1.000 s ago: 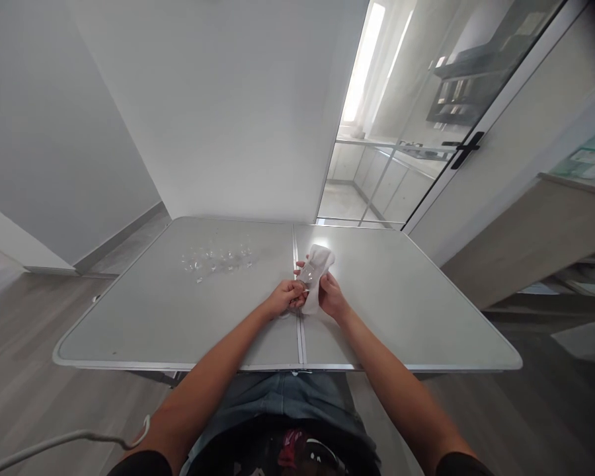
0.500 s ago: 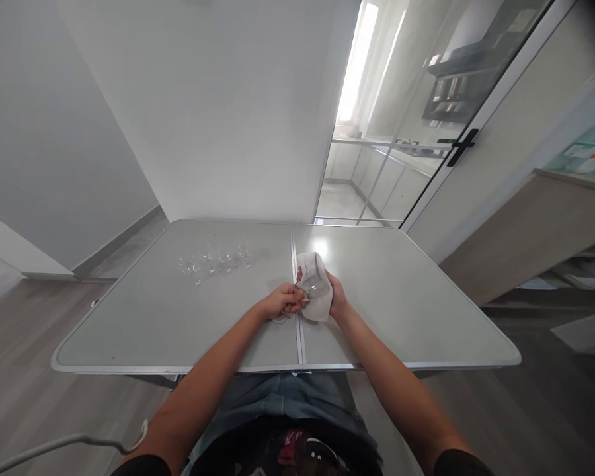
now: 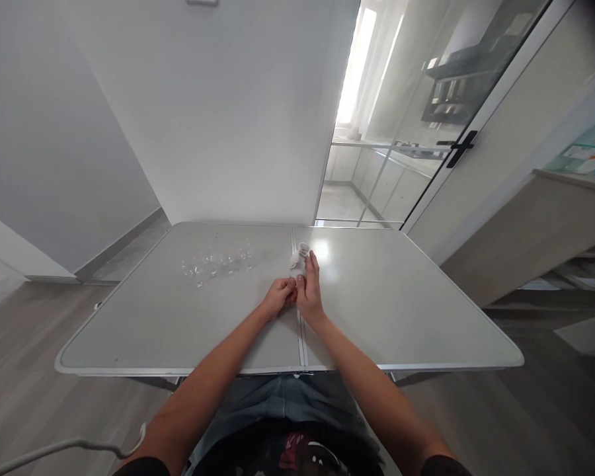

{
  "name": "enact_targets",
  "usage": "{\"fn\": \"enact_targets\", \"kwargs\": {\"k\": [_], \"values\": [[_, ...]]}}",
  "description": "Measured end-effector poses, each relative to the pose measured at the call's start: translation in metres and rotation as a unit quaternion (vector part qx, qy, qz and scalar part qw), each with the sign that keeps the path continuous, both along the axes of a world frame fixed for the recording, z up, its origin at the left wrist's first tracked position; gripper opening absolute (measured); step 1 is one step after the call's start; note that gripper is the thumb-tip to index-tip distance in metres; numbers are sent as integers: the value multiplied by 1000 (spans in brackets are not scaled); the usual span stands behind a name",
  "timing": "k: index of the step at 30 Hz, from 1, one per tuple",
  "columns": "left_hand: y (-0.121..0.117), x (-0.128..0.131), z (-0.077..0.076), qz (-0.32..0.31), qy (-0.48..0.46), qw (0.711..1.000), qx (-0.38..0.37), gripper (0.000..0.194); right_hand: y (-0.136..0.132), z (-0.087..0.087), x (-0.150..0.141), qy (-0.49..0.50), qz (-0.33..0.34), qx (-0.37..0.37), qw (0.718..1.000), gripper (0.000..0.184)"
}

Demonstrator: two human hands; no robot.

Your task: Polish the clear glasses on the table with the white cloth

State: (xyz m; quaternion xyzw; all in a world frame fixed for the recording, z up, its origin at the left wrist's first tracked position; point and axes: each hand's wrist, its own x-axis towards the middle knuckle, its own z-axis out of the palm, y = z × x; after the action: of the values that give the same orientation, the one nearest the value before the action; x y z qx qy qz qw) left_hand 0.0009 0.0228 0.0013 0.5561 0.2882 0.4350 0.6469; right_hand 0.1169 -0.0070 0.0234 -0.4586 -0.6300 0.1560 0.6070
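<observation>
My left hand (image 3: 279, 297) and my right hand (image 3: 308, 289) meet over the middle seam of a grey folding table (image 3: 401, 311). My right hand is wrapped round a white cloth (image 3: 299, 259) that sticks out past its fingertips; a clear glass seems to be inside the cloth, mostly hidden. My left hand is closed in a pinch against the near end of that bundle, likely the glass's stem or base. To the left stands a group of several small clear glasses (image 3: 217, 260).
A white wall rises behind the table. A glass door with a black handle (image 3: 460, 148) stands at the right, and a wooden counter (image 3: 540, 225) lies beyond it. A white cable (image 3: 54, 446) runs at the lower left.
My right hand has turned over the cloth, so most of the cloth and the glass are now hidden beneath it. Both hands have shifted slightly away from me.
</observation>
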Motion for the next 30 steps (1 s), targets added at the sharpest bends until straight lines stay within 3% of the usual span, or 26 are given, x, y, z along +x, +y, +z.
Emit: {"fn": "enact_targets", "kwargs": {"k": [4, 6, 8, 11, 13, 15, 18, 21, 23, 25, 28, 30], "values": [[1, -1, -4, 2, 23, 1000, 15, 56, 4, 15, 21, -258, 27, 59, 964, 43], [1, -2, -4, 13, 52, 998, 35, 57, 9, 26, 32, -322, 73, 57, 942, 34], [-2, -4, -1, 11, 87, 995, 53, 55, 16, 36, 44, -326, 127, 23, 936, 24], [-5, -7, 5, -21, 114, 991, 73, 51, 28, 45, 61, -223, 222, -93, 944, 29], [-6, -9, 7, -45, 116, 988, 87, 52, 32, 44, 68, -93, 299, -188, 931, 35], [-4, -10, 7, -49, 118, 988, 90, 55, 34, 38, 67, 72, 348, -260, 898, 35], [0, -9, 5, -23, 94, 993, 62, 58, 35, 23, 53, 293, 359, -310, 830, 36], [3, -8, 5, 11, 56, 998, 37, 58, 35, 8, 31, 376, 349, -304, 803, 47], [4, -8, 6, 34, 32, 999, 24, 58, 34, 1, 19, 384, 317, -275, 823, 53], [5, -7, 7, 53, 11, 998, 9, 58, 33, -4, 11, 344, 262, -229, 872, 54], [7, -7, 4, 80, -4, 997, 6, 57, 31, -6, 6, 188, 166, -110, 962, 54], [9, -7, 1, 95, -2, 995, 6, 57, 32, -5, 8, 58, 133, -28, 989, 55]]}}
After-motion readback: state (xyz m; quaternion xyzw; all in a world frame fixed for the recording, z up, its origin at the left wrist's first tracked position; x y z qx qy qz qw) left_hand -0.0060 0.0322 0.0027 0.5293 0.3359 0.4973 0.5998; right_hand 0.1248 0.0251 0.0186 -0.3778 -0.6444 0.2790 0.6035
